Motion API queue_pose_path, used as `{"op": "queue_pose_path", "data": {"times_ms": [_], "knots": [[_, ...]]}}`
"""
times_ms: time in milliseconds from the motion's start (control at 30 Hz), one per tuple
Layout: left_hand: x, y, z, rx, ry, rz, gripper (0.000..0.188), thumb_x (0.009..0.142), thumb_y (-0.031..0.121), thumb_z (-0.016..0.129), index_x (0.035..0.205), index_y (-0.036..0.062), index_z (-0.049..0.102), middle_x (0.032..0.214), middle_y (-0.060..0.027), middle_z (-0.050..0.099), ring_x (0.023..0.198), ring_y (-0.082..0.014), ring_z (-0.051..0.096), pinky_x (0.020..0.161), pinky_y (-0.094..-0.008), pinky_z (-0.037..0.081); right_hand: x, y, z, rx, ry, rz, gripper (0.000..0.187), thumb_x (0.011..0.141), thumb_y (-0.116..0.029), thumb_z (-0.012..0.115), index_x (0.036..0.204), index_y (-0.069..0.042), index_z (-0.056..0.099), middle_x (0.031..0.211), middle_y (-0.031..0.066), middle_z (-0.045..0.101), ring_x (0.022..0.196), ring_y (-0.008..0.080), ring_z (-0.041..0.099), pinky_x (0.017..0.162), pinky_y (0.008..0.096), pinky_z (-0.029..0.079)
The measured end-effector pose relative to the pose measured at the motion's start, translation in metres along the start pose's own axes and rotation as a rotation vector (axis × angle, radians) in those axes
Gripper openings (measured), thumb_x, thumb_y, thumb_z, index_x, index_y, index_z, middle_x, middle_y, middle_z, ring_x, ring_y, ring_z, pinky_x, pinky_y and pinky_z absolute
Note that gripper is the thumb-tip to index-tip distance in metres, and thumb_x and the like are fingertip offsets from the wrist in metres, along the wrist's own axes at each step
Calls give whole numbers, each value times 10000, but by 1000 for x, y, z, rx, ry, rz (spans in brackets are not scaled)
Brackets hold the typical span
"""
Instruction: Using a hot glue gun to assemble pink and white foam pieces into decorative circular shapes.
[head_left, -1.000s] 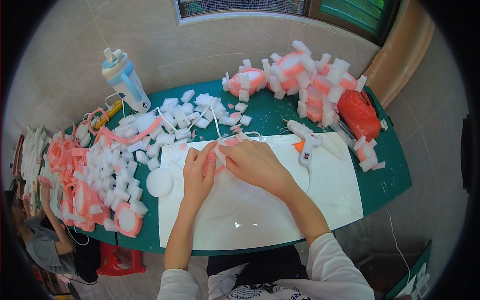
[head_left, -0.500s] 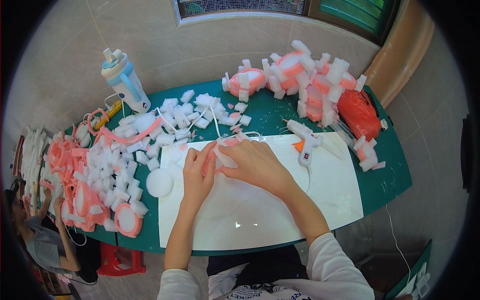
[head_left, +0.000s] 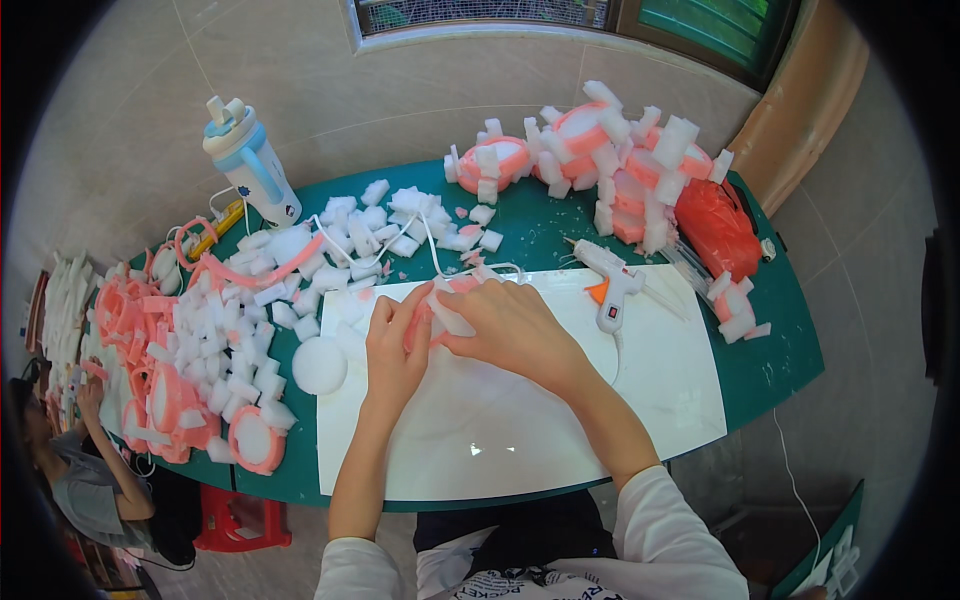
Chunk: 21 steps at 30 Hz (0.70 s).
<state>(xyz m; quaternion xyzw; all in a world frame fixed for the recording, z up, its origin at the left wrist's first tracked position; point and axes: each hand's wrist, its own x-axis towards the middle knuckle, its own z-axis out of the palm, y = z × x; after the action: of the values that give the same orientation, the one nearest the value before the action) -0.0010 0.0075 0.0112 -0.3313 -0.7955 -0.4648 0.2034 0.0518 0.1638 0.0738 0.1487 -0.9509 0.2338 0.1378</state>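
Both my hands meet over a white board (head_left: 520,430), pressed round a small pink and white foam piece (head_left: 451,312). My left hand (head_left: 397,340) grips its left side with bent fingers. From the right, my right hand (head_left: 510,328) closes over the same piece, thumb toward me, hiding most of it. A white glue gun with an orange trigger (head_left: 610,287) lies to the right of my hands, nozzle pointing away. Just left of the board's edge is a round white foam disc (head_left: 320,366).
Loose white foam blocks (head_left: 230,350) and pink foam rings (head_left: 257,440) cover the left of the green table (head_left: 780,350). A bottle (head_left: 255,170) stands behind them. Finished-looking foam clusters (head_left: 580,140) and a red bag (head_left: 718,225) sit at the far right. A co-worker (head_left: 95,490) sits at left.
My hands and the foam piece hold almost the same position. At the far left, the co-worker's arm has shifted, reaching farther up along the table.
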Motion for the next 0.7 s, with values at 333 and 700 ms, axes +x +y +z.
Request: {"op": "queue_pose_path", "data": {"times_ms": [333, 700], "knots": [[-1, 1, 1, 19, -14, -19, 334, 823, 34, 557, 1150, 92, 597, 710, -66, 365, 629, -171, 421, 551, -273, 356, 0, -1, -3, -10, -42, 19, 415, 735, -275, 645, 1087, -63, 592, 889, 160, 634, 811, 302, 604, 685, 381, 452], [-1, -1, 0, 18, -17, -24, 329, 832, 39, 550, 1155, 85, 593, 708, -62, 360, 620, -165, 411, 547, -271, 349, 0, -1, 1, 31, 2, 2, 364, 678, -230, 691, 955, -16, 591, 866, 133, 600, 831, 288, 577, 680, 381, 451]]}}
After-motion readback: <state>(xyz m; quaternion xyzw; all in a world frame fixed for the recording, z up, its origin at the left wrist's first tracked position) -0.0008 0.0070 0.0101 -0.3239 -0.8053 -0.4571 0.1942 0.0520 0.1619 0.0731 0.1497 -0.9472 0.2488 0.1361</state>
